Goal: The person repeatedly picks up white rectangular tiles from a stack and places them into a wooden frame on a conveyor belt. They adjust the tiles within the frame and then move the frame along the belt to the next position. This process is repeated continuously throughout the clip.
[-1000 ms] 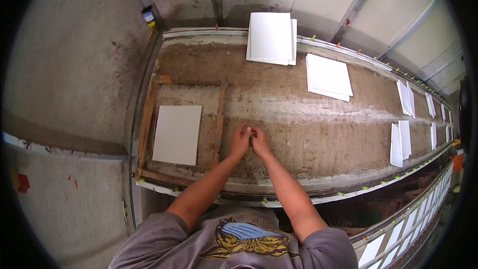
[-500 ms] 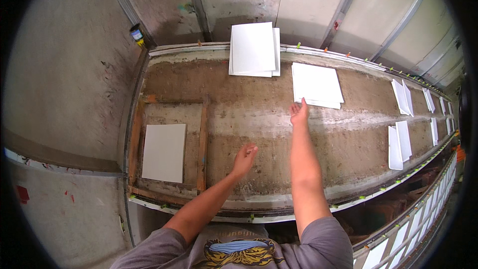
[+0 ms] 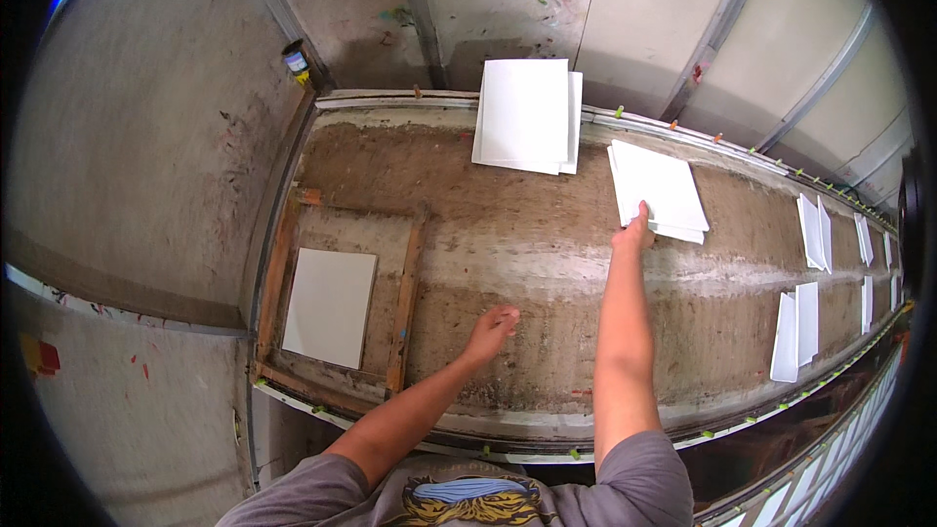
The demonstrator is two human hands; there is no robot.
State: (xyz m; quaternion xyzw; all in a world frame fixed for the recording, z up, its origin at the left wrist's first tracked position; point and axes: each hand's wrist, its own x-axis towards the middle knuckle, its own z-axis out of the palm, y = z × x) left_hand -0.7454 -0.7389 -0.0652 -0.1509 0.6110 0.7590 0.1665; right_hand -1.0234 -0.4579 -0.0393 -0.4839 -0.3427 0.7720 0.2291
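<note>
Stained pale walls (image 3: 644,15) with metal uprights bound the work area behind a long, soiled counter (image 3: 508,244), whose far rim carries small coloured pegs (image 3: 619,112). At the left end, a wooden frame (image 3: 413,273) lies flat, with one single panel (image 3: 330,307) inside it, white and rectangular, set off from the right rail.

Findings at the hands: the right hand (image 3: 634,232) is extended to the near edge of a small stack of white panels (image 3: 658,181), which lies on the counter right of centre, toward the far side. Its thumb overlaps the top panel at that edge; the fingers are not clearly shown, so whether they have closed on the stack cannot be told. The left hand (image 3: 493,334) hovers over the bare middle of the counter, between frame and stack, fingers loosely curved and nothing visible in it.

A second stack (image 3: 524,115) sits at the far rim, left of the first, its lower panel projecting to the right. Leaning pairs of panels (image 3: 796,332) stand farther along to the right.

Assessment: the step in hand is judged to be taking hold at the stack's near edge. Any lift from this position would call for separating the top panel cleanly, as the edges underneath are offset and could drag along.
</note>
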